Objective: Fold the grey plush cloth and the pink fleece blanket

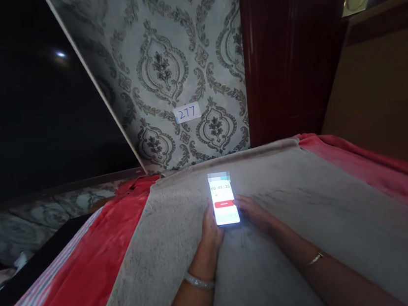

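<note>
A lit smartphone (226,215) is held over the grey cloth, its screen turned toward me. The screen reads 00:01:35 above a red bar, and its top strip is blurred out. My left hand (211,225) is closed around the phone's left edge, the fingers partly hidden behind it. From the right, my right hand (254,211) reaches to the phone with fingers stretched out, a fingertip touching the screen's edge by the red bar. Each wrist wears a silvery bracelet.
Grey cloth (179,255) covers the surface, with red cloth (115,248) along both sides. A patterned wall (192,60) behind bears a paper label (187,112) reading 277. A large dark screen (27,110) stands at left, a dark red panel (286,63) at right.
</note>
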A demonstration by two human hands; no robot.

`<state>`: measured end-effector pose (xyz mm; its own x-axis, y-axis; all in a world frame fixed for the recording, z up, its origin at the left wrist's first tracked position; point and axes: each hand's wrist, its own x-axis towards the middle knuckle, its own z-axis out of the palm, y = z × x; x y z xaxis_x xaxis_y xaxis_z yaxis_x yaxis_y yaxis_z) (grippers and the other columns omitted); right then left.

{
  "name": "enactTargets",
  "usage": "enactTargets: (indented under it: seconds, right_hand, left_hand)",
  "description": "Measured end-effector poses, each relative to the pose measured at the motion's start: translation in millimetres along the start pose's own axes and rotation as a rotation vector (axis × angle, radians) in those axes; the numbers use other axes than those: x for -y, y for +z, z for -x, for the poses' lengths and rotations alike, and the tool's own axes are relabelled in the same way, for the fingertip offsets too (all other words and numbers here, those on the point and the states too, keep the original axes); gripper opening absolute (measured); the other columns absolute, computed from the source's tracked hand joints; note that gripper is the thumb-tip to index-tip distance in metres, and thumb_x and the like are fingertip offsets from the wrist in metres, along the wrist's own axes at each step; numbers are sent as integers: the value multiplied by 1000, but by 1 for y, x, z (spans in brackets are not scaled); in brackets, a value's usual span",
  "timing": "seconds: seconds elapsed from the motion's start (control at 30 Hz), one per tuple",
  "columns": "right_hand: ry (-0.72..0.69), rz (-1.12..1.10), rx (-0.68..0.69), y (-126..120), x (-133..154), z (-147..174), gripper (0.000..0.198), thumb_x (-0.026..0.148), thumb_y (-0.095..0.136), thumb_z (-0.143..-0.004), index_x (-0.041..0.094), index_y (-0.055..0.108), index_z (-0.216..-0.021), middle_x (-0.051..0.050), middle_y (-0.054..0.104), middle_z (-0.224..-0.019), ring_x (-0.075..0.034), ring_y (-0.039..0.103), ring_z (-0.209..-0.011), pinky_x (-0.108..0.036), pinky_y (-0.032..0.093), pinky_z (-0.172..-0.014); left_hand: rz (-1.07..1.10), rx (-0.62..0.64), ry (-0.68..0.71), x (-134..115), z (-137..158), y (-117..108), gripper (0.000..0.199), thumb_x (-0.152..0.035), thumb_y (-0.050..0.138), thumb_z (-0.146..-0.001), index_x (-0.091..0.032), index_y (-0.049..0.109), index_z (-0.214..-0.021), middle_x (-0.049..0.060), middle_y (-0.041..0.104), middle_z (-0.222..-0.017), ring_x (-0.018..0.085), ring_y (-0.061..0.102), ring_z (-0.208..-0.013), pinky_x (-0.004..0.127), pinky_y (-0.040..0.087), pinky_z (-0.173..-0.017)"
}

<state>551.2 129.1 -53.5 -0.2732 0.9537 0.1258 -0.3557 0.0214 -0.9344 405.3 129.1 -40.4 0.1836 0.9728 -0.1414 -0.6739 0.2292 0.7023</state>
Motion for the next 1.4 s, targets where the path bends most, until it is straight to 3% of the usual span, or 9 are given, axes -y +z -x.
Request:
enactTargets:
  seconds: [0.67, 1.17, 1.4]
  right_hand:
    - [7, -2, 2, 1, -3, -3, 54, 60, 79, -69, 18, 72, -103, -11, 75, -106, -29, 71, -97, -46, 53, -93]
    - [-1, 8, 15, -4, -6, -5, 54, 59, 79, -71, 18, 72, -105, -12, 75, -107, -31, 68, -107, -48, 51, -97]
    - [13, 4, 16, -3, -8, -6, 56, 61, 79, -70, 18, 72, -105, -12, 75, -103, -31, 70, -101, -48, 52, -95]
  left_hand:
    - [81, 37, -24, 5, -8, -10, 45, -40, 51, -99, -6, 65, -125, 16, 77, -104, 29, 73, -101, 42, 58, -91]
    - [108, 33, -63, 0, -3, -4, 41, -37, 52, -99, -6, 67, -121, 16, 77, -104, 29, 73, -102, 42, 58, -92]
    - [83, 15, -37, 2, -6, -8, 43, -39, 49, -100, -8, 66, -124, 15, 77, -101, 28, 73, -100, 41, 58, -91]
